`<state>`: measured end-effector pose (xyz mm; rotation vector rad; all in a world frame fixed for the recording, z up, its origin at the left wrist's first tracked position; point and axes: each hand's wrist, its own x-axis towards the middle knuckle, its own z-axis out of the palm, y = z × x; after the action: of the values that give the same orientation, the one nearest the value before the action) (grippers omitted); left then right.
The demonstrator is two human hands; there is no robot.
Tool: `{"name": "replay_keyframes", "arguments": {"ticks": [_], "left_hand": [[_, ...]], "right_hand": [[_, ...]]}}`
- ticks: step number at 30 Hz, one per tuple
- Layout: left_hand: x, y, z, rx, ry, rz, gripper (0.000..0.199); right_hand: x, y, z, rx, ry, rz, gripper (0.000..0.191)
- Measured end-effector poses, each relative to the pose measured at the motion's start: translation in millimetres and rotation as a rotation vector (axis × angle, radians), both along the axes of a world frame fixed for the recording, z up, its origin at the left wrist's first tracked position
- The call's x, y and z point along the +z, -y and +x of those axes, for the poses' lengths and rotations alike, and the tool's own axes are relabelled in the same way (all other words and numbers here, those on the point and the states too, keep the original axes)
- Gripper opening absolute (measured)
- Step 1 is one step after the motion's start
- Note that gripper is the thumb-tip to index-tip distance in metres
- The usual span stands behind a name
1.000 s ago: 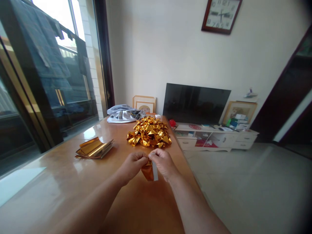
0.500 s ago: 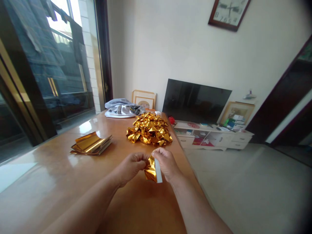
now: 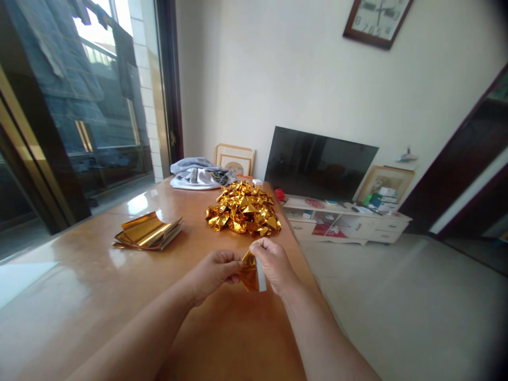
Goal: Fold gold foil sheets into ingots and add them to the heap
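Between my two hands is a sheet of gold foil paper (image 3: 249,272), partly folded, with a strip of its white back showing along the right side. My left hand (image 3: 220,272) pinches its left edge. At the upper right corner, my right hand (image 3: 272,262) grips it between thumb and fingers. Just beyond them lies a heap of folded gold foil pieces (image 3: 244,209). To the left rests a stack of flat gold foil sheets (image 3: 146,233), the top one curling up.
The glossy wooden table (image 3: 99,296) has its right edge close beside my right forearm. At its far end lies a bundle of pale cloth (image 3: 196,174). Past the table stand a television (image 3: 319,164) and a low white cabinet (image 3: 357,225).
The foil sheet has tilted and its gold side looks narrower at the top. My right hand has shifted slightly up and to the right; my left hand has barely moved.
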<state>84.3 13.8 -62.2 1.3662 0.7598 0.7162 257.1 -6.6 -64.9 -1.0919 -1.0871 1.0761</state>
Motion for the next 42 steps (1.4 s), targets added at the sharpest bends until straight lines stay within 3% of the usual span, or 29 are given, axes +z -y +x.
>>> {"name": "replay_keyframes", "arguments": {"ticks": [7, 12, 15, 18, 28, 42], "left_hand": [[-10.1, -16.9, -4.0, 0.276, 0.193, -0.108, 0.024], [-12.3, -25.4, -8.9, 0.385, 0.364, -0.264, 0.012], [-12.8, -23.6, -7.8, 0.370, 0.377, -0.291, 0.008], [-14.3, -19.2, -5.0, 0.323, 0.362, -0.286, 0.012], [-12.4, -9.4, -2.3, 0.161, 0.245, -0.211, 0.027], [-9.1, -5.7, 0.3, 0.168, 0.134, -0.055, 0.034]], "right_hand": [[-10.7, -7.5, 3.6, -0.124, -0.002, -0.051, 0.020], [-9.6, 0.0, -0.7, 0.072, 0.038, -0.146, 0.023], [-4.1, 5.3, -6.6, 0.175, -0.019, -0.080, 0.034], [-3.3, 5.0, -9.6, 0.143, -0.093, -0.057, 0.041], [-6.0, 0.3, -3.7, 0.077, -0.110, -0.046, 0.019], [-6.2, 2.0, -10.6, 0.058, -0.142, 0.015, 0.022]]}}
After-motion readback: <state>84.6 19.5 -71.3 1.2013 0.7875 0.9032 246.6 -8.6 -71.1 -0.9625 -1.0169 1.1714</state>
